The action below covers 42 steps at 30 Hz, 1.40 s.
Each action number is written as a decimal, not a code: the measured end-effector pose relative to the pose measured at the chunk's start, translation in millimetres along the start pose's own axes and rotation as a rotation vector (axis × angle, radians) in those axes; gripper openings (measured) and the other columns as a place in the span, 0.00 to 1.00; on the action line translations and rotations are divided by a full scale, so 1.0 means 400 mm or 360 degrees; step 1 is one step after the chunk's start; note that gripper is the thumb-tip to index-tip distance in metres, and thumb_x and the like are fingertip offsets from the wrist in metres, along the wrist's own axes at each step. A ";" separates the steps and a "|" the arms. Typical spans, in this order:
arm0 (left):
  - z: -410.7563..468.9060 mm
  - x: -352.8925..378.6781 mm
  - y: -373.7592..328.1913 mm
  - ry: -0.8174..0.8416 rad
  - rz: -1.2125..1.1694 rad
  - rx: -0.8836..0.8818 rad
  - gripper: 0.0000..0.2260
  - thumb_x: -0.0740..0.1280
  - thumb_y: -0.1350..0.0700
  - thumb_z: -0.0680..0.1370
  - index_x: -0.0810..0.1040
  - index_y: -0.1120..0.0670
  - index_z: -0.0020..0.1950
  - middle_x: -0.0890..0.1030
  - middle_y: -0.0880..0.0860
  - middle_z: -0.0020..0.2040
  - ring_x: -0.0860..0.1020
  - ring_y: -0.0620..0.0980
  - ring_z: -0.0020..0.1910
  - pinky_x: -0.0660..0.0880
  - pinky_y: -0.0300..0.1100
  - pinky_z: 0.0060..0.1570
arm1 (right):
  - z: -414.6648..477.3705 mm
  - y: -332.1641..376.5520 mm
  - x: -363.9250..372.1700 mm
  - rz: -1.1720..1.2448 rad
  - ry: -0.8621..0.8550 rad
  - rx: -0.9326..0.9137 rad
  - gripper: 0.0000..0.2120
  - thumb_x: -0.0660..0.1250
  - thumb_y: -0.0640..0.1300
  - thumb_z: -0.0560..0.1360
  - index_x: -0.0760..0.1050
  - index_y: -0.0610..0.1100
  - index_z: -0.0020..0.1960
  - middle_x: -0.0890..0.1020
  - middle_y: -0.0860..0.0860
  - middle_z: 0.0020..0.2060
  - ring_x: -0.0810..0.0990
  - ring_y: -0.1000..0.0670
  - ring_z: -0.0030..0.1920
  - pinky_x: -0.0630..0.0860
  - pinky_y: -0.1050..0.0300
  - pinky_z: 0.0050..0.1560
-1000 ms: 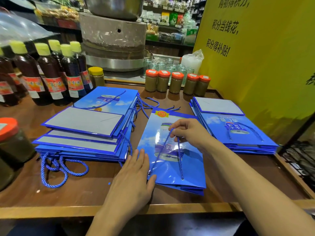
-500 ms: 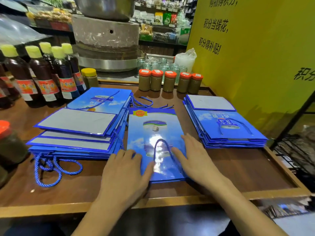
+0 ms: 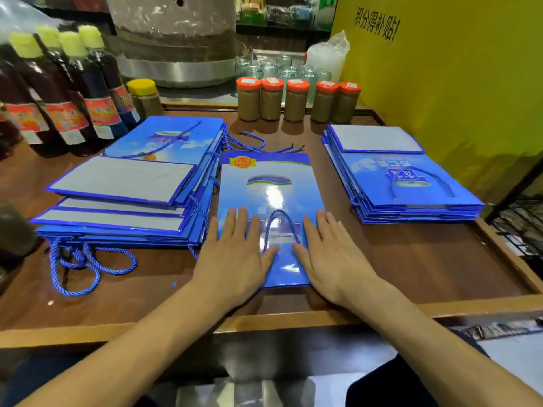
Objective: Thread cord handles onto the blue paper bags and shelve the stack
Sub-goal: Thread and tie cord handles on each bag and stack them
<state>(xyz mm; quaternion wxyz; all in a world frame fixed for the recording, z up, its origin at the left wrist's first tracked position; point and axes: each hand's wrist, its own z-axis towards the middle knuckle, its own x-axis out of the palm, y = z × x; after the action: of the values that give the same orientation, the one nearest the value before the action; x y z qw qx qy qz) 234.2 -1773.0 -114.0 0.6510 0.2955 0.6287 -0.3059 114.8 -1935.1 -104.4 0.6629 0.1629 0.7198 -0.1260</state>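
Observation:
A flat blue paper bag lies in the middle of the wooden table, its blue cord handle looped on top. My left hand lies flat on the bag's near left side, fingers straight. My right hand presses flat on its near right side. A spread stack of blue bags sits to the left, with loose blue cords trailing in front. A neater stack of blue bags with a cord handle on top sits to the right.
Dark bottles with yellow caps stand at the back left. Several orange-lidded jars line the back edge, glass jars behind them. A yellow wall closes the right side. A dark jar stands at the left edge.
The bag was turned straight and pulled toward me. My right hand let go of the cord handle, and both hands now lie flat on the bag's near end.

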 end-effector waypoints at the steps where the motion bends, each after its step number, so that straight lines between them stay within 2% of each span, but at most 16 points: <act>1: 0.002 0.003 0.000 0.0045 0.0006 -0.0006 0.42 0.34 0.34 0.78 0.60 0.57 0.83 0.59 0.62 0.82 0.57 0.61 0.82 0.55 0.64 0.79 | 0.006 -0.004 0.011 -0.0026 -0.0031 -0.0033 0.52 0.20 0.69 0.73 0.48 0.38 0.84 0.50 0.32 0.81 0.49 0.34 0.83 0.50 0.39 0.81; 4: 0.002 -0.008 -0.001 0.0099 -0.0031 -0.0038 0.43 0.31 0.34 0.75 0.54 0.55 0.84 0.53 0.59 0.84 0.51 0.58 0.83 0.50 0.62 0.80 | 0.006 -0.002 0.026 0.0059 -0.0057 -0.0020 0.42 0.34 0.63 0.82 0.60 0.35 0.81 0.62 0.27 0.77 0.62 0.28 0.78 0.60 0.34 0.76; 9: -0.004 -0.038 -0.007 0.0187 -0.0042 -0.0076 0.46 0.29 0.32 0.73 0.53 0.54 0.84 0.51 0.57 0.85 0.49 0.58 0.84 0.52 0.61 0.80 | 0.002 -0.001 0.007 0.0035 0.0023 -0.0032 0.58 0.12 0.71 0.67 0.46 0.42 0.85 0.48 0.34 0.82 0.45 0.35 0.83 0.45 0.42 0.81; 11: -0.010 -0.053 0.000 0.0079 -0.0121 -0.0080 0.42 0.36 0.30 0.76 0.68 0.52 0.78 0.64 0.56 0.81 0.63 0.57 0.80 0.68 0.59 0.72 | -0.013 0.001 -0.012 0.0380 -0.0033 0.0052 0.48 0.29 0.74 0.76 0.51 0.46 0.84 0.50 0.41 0.84 0.46 0.43 0.84 0.45 0.48 0.82; 14: -0.052 -0.098 0.021 -0.0286 -0.0313 -0.0123 0.27 0.48 0.34 0.81 0.81 0.46 0.61 0.82 0.48 0.65 0.81 0.51 0.62 0.81 0.51 0.43 | -0.055 -0.019 -0.056 0.0990 -0.0326 0.0224 0.21 0.56 0.61 0.84 0.74 0.53 0.71 0.76 0.52 0.72 0.70 0.50 0.74 0.67 0.55 0.70; 16: -0.077 -0.104 0.054 -0.0360 -0.0485 -0.0184 0.18 0.53 0.40 0.84 0.79 0.44 0.63 0.82 0.44 0.61 0.81 0.48 0.60 0.79 0.48 0.50 | -0.087 -0.039 -0.082 0.1114 -0.0465 0.0367 0.11 0.59 0.55 0.85 0.77 0.55 0.61 0.83 0.57 0.57 0.80 0.53 0.59 0.73 0.57 0.54; 18: -0.101 -0.097 0.100 -0.0288 -0.0748 -0.0193 0.13 0.61 0.51 0.84 0.78 0.42 0.67 0.80 0.43 0.65 0.78 0.45 0.64 0.75 0.42 0.59 | -0.113 -0.056 -0.092 0.1240 -0.0416 0.0475 0.07 0.62 0.52 0.84 0.77 0.54 0.59 0.83 0.60 0.53 0.80 0.60 0.52 0.73 0.67 0.45; 20: -0.116 -0.094 0.132 -0.0208 -0.1011 -0.0162 0.24 0.64 0.68 0.77 0.80 0.41 0.63 0.77 0.39 0.68 0.73 0.41 0.70 0.73 0.28 0.58 | -0.116 -0.061 -0.092 0.1462 -0.0384 0.0535 0.06 0.64 0.48 0.83 0.78 0.53 0.58 0.83 0.62 0.51 0.80 0.65 0.51 0.74 0.74 0.43; 24: -0.139 -0.089 0.142 -0.0277 -0.1223 -0.0081 0.36 0.64 0.79 0.69 0.85 0.41 0.59 0.75 0.36 0.70 0.68 0.38 0.71 0.69 0.17 0.53 | -0.109 -0.058 -0.075 0.1903 -0.0389 0.0632 0.18 0.58 0.36 0.85 0.84 0.54 0.56 0.87 0.56 0.54 0.86 0.53 0.54 0.82 0.46 0.60; 27: -0.156 -0.098 0.151 -0.0529 -0.1301 0.0008 0.30 0.73 0.75 0.71 0.86 0.39 0.56 0.81 0.33 0.62 0.77 0.35 0.66 0.74 0.30 0.62 | -0.114 -0.074 -0.077 0.2195 -0.0349 0.0556 0.23 0.56 0.31 0.85 0.86 0.50 0.58 0.87 0.50 0.57 0.86 0.49 0.59 0.82 0.46 0.63; 30: -0.171 -0.131 0.169 -0.0649 -0.1470 -0.0013 0.26 0.77 0.73 0.69 0.87 0.42 0.54 0.84 0.36 0.57 0.81 0.37 0.60 0.76 0.33 0.61 | -0.127 -0.096 -0.108 0.2687 -0.0168 0.0344 0.23 0.55 0.24 0.81 0.81 0.41 0.64 0.86 0.43 0.58 0.85 0.43 0.60 0.82 0.45 0.62; 32: -0.174 -0.164 0.173 -0.0778 -0.1560 0.0002 0.28 0.73 0.77 0.69 0.88 0.45 0.54 0.86 0.41 0.56 0.83 0.42 0.59 0.78 0.38 0.60 | -0.129 -0.106 -0.115 0.2569 -0.0269 0.0150 0.21 0.62 0.26 0.81 0.80 0.43 0.66 0.87 0.44 0.55 0.86 0.43 0.58 0.80 0.45 0.63; 35: -0.165 -0.217 0.170 -0.1015 -0.1565 -0.0070 0.30 0.67 0.80 0.69 0.88 0.45 0.51 0.87 0.41 0.51 0.84 0.42 0.55 0.77 0.34 0.56 | -0.114 -0.112 -0.122 0.2026 -0.0566 0.0057 0.20 0.76 0.39 0.74 0.80 0.51 0.65 0.86 0.51 0.42 0.84 0.51 0.45 0.80 0.59 0.49; 38: -0.144 -0.293 0.174 -0.1140 -0.1584 -0.0022 0.27 0.70 0.76 0.73 0.87 0.41 0.47 0.86 0.36 0.46 0.83 0.35 0.50 0.76 0.29 0.51 | -0.066 -0.121 -0.112 0.1404 -0.0756 0.0014 0.19 0.79 0.50 0.70 0.80 0.60 0.58 0.83 0.53 0.45 0.79 0.52 0.43 0.79 0.53 0.48; 40: -0.123 -0.347 0.181 -0.1163 -0.1634 0.0041 0.28 0.72 0.72 0.75 0.86 0.34 0.43 0.85 0.33 0.42 0.82 0.31 0.44 0.77 0.29 0.48 | -0.038 -0.129 -0.110 0.1130 -0.0871 -0.0014 0.16 0.81 0.49 0.71 0.76 0.65 0.46 0.76 0.60 0.46 0.73 0.55 0.44 0.72 0.62 0.46; 42: -0.101 -0.399 0.188 -0.1163 -0.1714 0.0106 0.30 0.72 0.70 0.76 0.84 0.30 0.40 0.84 0.35 0.37 0.81 0.33 0.37 0.76 0.28 0.42 | -0.017 -0.129 -0.122 0.1098 -0.0904 -0.0058 0.17 0.80 0.44 0.73 0.72 0.58 0.43 0.74 0.65 0.46 0.71 0.60 0.47 0.66 0.66 0.46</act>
<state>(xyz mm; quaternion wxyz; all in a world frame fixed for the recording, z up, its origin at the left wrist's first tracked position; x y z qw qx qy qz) 262.8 -1689.8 44.0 0.5691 -0.1640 0.4171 -0.6894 91.4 -1982.8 -57.0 0.8402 0.3406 0.4151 0.0755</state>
